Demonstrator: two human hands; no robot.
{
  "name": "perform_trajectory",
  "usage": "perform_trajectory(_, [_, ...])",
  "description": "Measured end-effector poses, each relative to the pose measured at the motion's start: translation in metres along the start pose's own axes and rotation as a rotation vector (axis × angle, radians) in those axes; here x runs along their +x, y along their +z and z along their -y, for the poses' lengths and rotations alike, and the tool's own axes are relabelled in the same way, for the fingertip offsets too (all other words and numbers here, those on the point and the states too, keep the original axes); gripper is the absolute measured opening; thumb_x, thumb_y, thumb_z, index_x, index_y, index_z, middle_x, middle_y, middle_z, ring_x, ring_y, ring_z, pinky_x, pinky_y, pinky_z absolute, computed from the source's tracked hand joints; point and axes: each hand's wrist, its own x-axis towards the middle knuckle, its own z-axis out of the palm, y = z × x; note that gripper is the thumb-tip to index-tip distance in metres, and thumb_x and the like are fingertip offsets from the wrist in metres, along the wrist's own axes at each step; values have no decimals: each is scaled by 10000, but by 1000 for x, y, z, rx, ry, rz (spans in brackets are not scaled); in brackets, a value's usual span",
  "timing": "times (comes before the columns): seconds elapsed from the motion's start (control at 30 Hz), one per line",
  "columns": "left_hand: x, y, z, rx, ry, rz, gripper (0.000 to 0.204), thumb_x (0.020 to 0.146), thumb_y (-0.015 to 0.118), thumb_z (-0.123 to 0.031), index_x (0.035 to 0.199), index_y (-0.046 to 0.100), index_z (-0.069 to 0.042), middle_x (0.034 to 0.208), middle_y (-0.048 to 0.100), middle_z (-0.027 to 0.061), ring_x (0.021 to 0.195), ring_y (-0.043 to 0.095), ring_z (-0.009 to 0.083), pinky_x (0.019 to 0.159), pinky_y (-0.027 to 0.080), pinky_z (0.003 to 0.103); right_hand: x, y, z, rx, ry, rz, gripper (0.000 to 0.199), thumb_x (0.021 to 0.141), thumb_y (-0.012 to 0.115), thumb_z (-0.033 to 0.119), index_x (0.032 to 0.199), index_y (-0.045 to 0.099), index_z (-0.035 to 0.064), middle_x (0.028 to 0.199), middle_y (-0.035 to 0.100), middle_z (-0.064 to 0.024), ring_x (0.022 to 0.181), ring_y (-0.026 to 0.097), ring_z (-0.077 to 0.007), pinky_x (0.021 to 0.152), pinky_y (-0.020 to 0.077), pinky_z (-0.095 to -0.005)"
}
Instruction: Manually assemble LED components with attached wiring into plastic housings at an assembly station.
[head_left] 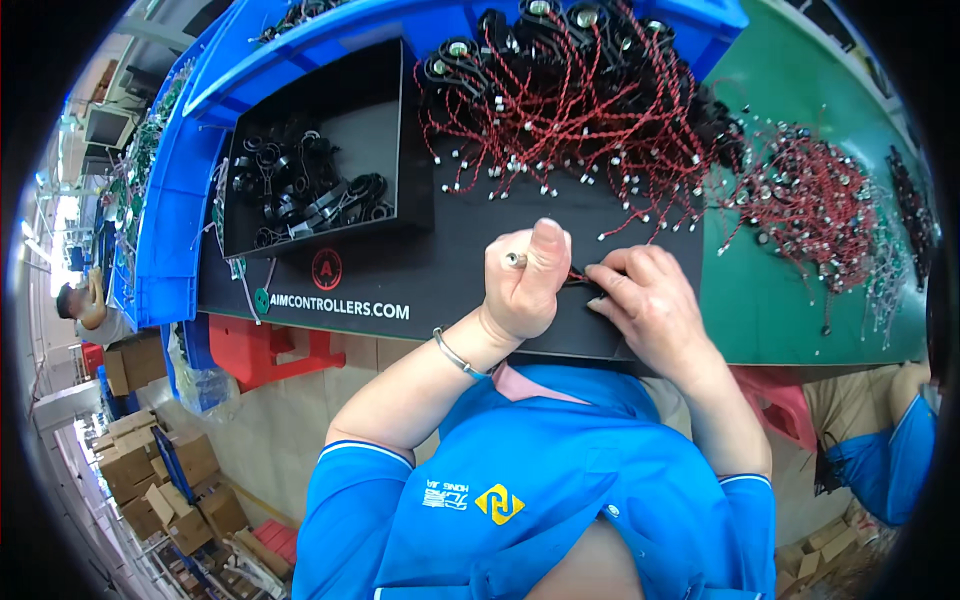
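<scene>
My left hand (525, 285) is closed in a fist with the thumb up, above the front part of the black mat (480, 330). Out of it pokes the round metal end of a thin rod-like piece (515, 260); the rest is hidden by my fingers. To its right, my right hand (650, 300) is closed, thumb and fingertips pinching a dark, reddish wire (578, 276). That wire runs toward my left hand, and I cannot make out what it joins. Beyond both hands lies a heap of twisted red-and-black wires (570, 130) with white connectors, attached to black ring-shaped parts (455, 55).
A black box (413, 150) holding black ring-ended parts stands at the left. Blue bins (165, 250) line the left and far sides. On the green table (745, 320) lies another wire heap (805, 195). Another person's blue sleeve (880, 470) shows at the right.
</scene>
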Motion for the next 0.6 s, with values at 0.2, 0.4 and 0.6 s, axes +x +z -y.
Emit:
perform_trajectory(0.2, [-3, -5, 1, 223, 201, -29, 411, 957, 378, -255, 608, 395, -39, 506, 380, 49, 467, 350, 158, 463, 318, 300, -3, -4, 8, -73, 10, -32, 286, 669, 688, 118, 932, 595, 56, 924, 559, -75, 860, 539, -254, 757, 437, -350])
perform_trajectory(0.4, [3, -10, -63, -254, 401, -118, 623, 942, 223, -502, 473, 282, -96, 492, 304, 21, 450, 283, 154, 445, 236, 290, 32, -70, 24, -75, 26, -414, 278, 711, 694, 119, 951, 570, 49, 812, 598, -89, 726, 582, -261, 627, 476, -347])
perform_trajectory(0.6, [-20, -8, -52, -173, 289, -71, 554, 966, 285, -386, 524, 359, -60, 511, 347, 51, 466, 320, 155, 448, 259, 286, 130, -88, 10, -314, -6, -545, 178, 765, 648, 206, 849, 571, 69, 765, 610, -75, 756, 598, -257, 660, 471, -352])
